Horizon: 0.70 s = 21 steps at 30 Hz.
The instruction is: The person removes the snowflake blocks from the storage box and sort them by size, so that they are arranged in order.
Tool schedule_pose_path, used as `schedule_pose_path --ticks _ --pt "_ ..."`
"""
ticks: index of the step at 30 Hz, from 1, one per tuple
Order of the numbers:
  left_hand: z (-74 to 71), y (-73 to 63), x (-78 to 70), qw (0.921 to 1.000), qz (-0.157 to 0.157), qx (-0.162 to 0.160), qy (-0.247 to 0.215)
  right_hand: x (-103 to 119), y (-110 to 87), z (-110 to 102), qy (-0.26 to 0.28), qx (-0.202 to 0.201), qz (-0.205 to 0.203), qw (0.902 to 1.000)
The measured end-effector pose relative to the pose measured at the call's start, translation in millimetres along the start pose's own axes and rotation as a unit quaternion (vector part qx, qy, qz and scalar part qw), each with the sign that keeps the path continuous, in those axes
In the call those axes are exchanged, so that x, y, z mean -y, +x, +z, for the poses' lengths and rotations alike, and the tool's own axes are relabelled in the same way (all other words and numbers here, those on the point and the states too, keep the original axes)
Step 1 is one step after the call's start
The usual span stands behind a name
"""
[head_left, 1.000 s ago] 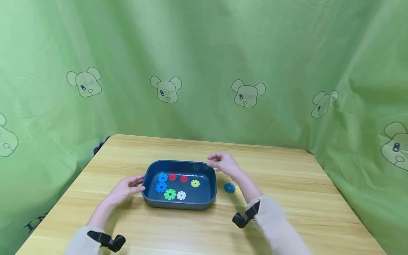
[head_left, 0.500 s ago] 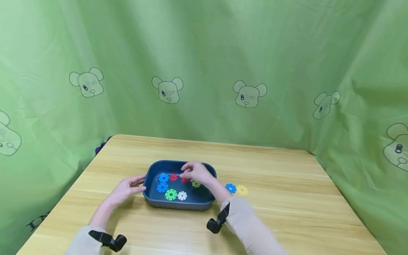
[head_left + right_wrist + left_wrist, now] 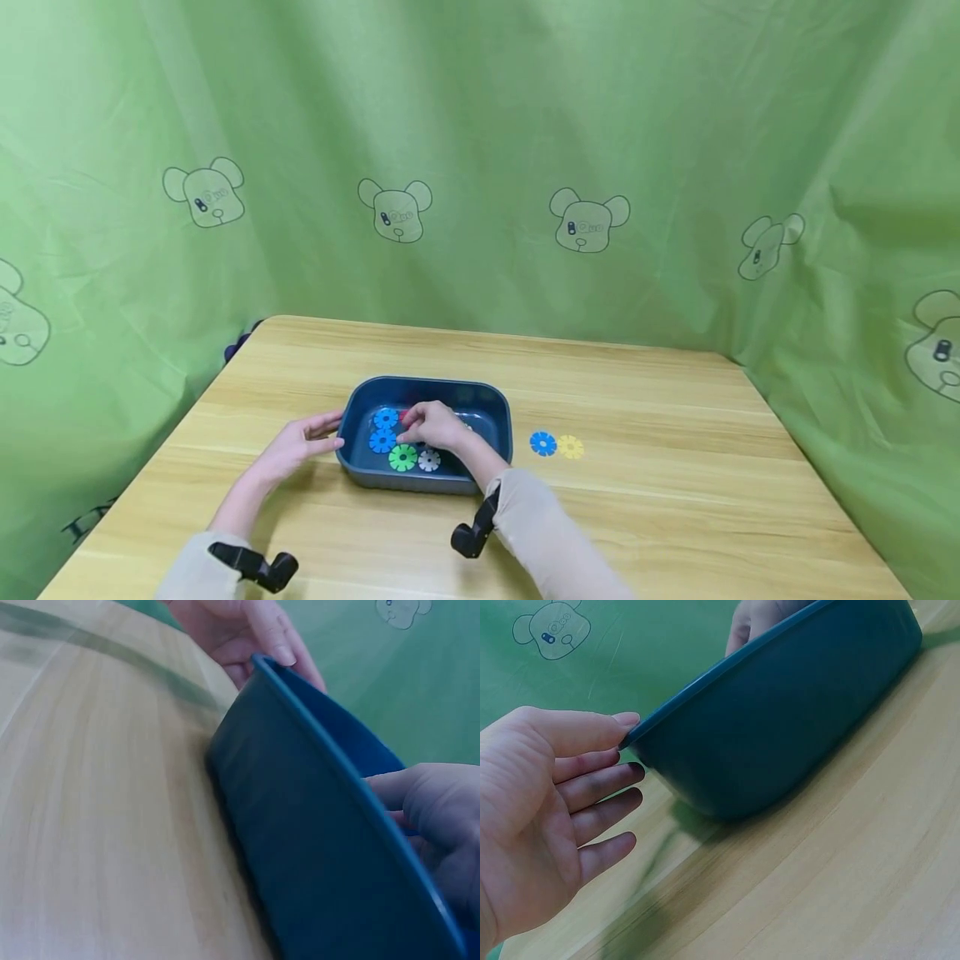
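A dark blue rectangular plastic basin [image 3: 480, 483] stands on the table. Flat notched snowflake discs lie inside: two blue ones, a green disc [image 3: 402, 457], a white disc [image 3: 429, 460] and a partly covered red one. My left hand [image 3: 288, 450] is at the basin's left end, its thumb touching the rim in the left wrist view and its fingers spread loosely beside the wall. Over the discs, my right hand [image 3: 437, 425] reaches down inside with thumb and fingers bent together. The basin wall hides its fingertips in the right wrist view; I cannot tell whether they hold a disc.
On the wooden table [image 3: 675, 500], right of the basin, lie a blue disc [image 3: 543, 443] and a yellow disc [image 3: 570, 447] side by side. A green curtain [image 3: 480, 125] printed with bear heads hangs behind the table and along both sides.
My right hand has moved from above the basin's right rim leftward and down into it, over the discs. The yellow disc on the table has come into sight. The left hand stays at the rim.
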State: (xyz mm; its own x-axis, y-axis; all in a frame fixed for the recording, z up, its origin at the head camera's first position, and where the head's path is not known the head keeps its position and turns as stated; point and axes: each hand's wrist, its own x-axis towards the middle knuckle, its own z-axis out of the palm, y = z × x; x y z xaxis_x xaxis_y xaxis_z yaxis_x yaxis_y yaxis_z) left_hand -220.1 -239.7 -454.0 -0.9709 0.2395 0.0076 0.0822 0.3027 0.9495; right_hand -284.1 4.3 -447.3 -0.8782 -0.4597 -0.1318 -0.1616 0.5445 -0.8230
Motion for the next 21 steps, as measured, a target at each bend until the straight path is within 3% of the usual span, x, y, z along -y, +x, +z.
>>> schedule_pose_path --ticks 17,21 --pt "-1.3 -0.7 -1.5 1.0000 -0.005 0.006 0.001 -4.4 -1.0 8.2 -0.100 0.059 -0.023 0.9930" --pt "-1.4 -0.6 -0.1 1.0000 -0.005 0.006 0.000 -5.2 0.0 9.7 -0.131 0.062 -0.046 0.9884"
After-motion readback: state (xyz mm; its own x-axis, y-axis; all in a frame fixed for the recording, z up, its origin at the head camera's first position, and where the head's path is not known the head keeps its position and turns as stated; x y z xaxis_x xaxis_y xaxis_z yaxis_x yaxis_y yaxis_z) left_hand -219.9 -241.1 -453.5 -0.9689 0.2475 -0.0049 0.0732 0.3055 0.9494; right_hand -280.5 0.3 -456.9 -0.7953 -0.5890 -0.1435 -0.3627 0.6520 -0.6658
